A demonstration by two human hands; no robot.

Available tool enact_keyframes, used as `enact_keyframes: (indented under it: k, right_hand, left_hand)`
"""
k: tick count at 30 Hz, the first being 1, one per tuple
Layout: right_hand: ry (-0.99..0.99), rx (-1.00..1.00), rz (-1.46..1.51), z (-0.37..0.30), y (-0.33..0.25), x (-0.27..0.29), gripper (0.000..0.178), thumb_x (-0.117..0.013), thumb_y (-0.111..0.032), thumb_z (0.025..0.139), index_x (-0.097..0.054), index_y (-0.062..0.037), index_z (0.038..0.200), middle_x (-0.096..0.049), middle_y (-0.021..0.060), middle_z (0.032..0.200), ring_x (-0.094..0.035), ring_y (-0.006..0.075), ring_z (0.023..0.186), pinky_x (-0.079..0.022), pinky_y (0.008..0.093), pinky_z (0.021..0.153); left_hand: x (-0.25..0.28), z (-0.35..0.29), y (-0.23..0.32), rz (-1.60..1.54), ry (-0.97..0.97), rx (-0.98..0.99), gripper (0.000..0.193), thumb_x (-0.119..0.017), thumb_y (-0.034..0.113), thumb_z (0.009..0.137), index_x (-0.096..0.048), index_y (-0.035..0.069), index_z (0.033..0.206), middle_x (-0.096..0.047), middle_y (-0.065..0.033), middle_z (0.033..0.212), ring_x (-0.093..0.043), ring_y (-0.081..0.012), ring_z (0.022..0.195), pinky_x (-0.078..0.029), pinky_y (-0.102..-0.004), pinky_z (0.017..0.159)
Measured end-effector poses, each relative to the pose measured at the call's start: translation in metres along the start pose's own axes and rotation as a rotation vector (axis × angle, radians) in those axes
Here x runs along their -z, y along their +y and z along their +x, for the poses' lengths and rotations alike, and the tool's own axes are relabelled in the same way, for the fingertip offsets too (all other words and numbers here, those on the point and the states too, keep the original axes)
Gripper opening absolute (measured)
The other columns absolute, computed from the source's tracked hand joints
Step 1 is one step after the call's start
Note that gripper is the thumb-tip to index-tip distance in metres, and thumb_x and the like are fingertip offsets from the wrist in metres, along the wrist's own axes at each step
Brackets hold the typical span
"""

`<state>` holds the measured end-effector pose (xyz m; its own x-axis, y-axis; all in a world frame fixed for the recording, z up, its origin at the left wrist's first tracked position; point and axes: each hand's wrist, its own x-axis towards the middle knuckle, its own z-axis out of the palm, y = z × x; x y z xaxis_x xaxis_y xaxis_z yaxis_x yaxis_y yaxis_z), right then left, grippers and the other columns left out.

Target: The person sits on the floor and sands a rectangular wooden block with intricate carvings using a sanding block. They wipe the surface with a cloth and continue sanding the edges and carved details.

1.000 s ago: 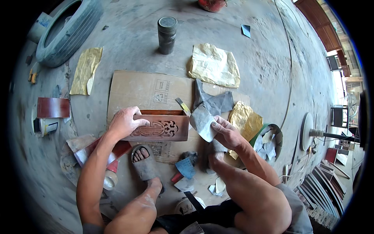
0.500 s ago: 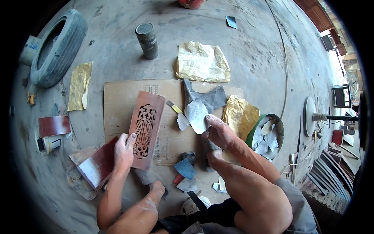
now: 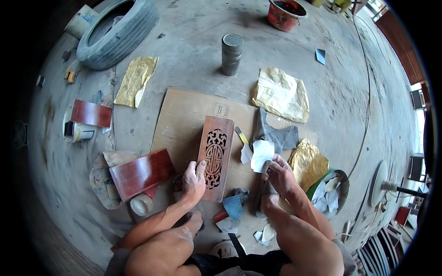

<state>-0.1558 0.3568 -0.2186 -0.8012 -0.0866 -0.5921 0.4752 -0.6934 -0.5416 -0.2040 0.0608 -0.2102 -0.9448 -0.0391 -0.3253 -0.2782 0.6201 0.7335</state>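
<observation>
My left hand (image 3: 194,182) is closed on the lower left edge of a reddish-brown wooden panel (image 3: 224,156) with a carved openwork pattern. The panel stands tilted above a flat sheet of cardboard (image 3: 179,115). Between the thumb and fingers of my right hand (image 3: 279,174) is a pale, torn piece of sandpaper (image 3: 262,155). It is apart from the panel, to its right. Behind the sandpaper lies a grey cloth (image 3: 282,136). A knife with a yellow handle (image 3: 241,135) and a small pale scrap (image 3: 246,154) rest between panel and cloth.
Glossy red-brown boards (image 3: 142,173) lie at the left, near a tape roll (image 3: 141,204). A green-rimmed tub (image 3: 344,195) of paper scraps stands right. Crumpled yellow papers (image 3: 282,95), a dark canister (image 3: 231,55), a tyre (image 3: 124,34) and a red bucket (image 3: 284,16) stand or lie farther off.
The whole view has swung, so the floor things sit farther right. The panel has turned more upright in my left hand. The sandpaper has turned in my right hand, which still pinches it.
</observation>
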Motion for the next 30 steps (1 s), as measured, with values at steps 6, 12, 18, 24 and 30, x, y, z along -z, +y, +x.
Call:
enact_keyframes:
  k: [6, 12, 18, 24, 30]
  right_hand:
    - [0.005, -0.030, -0.152, -0.007, 0.007, -0.008, 0.018, -0.056, -0.015, 0.107, -0.057, -0.0122, 0.125, -0.066, -0.0027, 0.102, -0.060, 0.0093, 0.082, -0.051, 0.0292, 0.068]
    - [-0.098, 0.013, -0.632, -0.024, -0.017, -0.024, 0.017, -0.062, -0.020, 0.106, -0.054, -0.0111, 0.118, -0.061, 0.0003, 0.105, -0.058, 0.0097, 0.086, -0.049, 0.0283, 0.071]
    - [-0.189, -0.036, -0.755, -0.023, -0.049, -0.085, 0.012, -0.064, -0.013, 0.105, -0.056, -0.0096, 0.113, -0.064, 0.0007, 0.099, -0.057, 0.0087, 0.079, -0.048, 0.0265, 0.070]
    - [-0.186, -0.073, -0.967, -0.016, -0.034, -0.105, 0.022, -0.069, -0.019, 0.102, -0.062, -0.0051, 0.118, -0.062, -0.0027, 0.090, -0.056, 0.0072, 0.075, -0.047, 0.0256, 0.068]
    - [-0.252, -0.630, -0.817, 0.002, -0.036, -0.114, 0.040, -0.065, -0.036, 0.103, -0.059, -0.0035, 0.126, -0.068, 0.0108, 0.099, -0.063, 0.0176, 0.074, -0.051, 0.0310, 0.069]
  left_hand:
    - [-0.008, -0.007, -0.025, -0.042, 0.121, -0.066, 0.045, -0.054, 0.042, 0.108, -0.052, 0.000, 0.094, -0.058, -0.0312, 0.077, -0.055, -0.0527, 0.074, -0.045, -0.0549, 0.066]
    - [0.006, -0.001, 0.001, -0.177, 0.174, -0.390, 0.048, -0.067, 0.028, 0.103, -0.052, -0.004, 0.134, -0.056, -0.0228, 0.133, -0.057, -0.0353, 0.121, -0.046, -0.0441, 0.105]
    - [0.013, -0.017, 0.058, -0.653, -0.611, -0.067, 0.040, -0.070, 0.035, 0.102, -0.068, -0.002, 0.118, -0.070, -0.0067, 0.098, -0.066, -0.0152, 0.084, -0.056, -0.0294, 0.079]
    - [0.007, -0.023, 0.041, -1.011, -0.561, 0.165, 0.035, -0.070, 0.035, 0.102, -0.078, 0.001, 0.104, -0.076, -0.0042, 0.077, -0.056, -0.0042, 0.053, -0.046, -0.0241, 0.050]
    - [0.025, -0.013, 0.008, -0.783, -0.614, 0.219, 0.033, -0.077, 0.031, 0.096, -0.075, -0.002, 0.095, -0.072, -0.0035, 0.070, -0.062, -0.0065, 0.055, -0.047, -0.0248, 0.048]
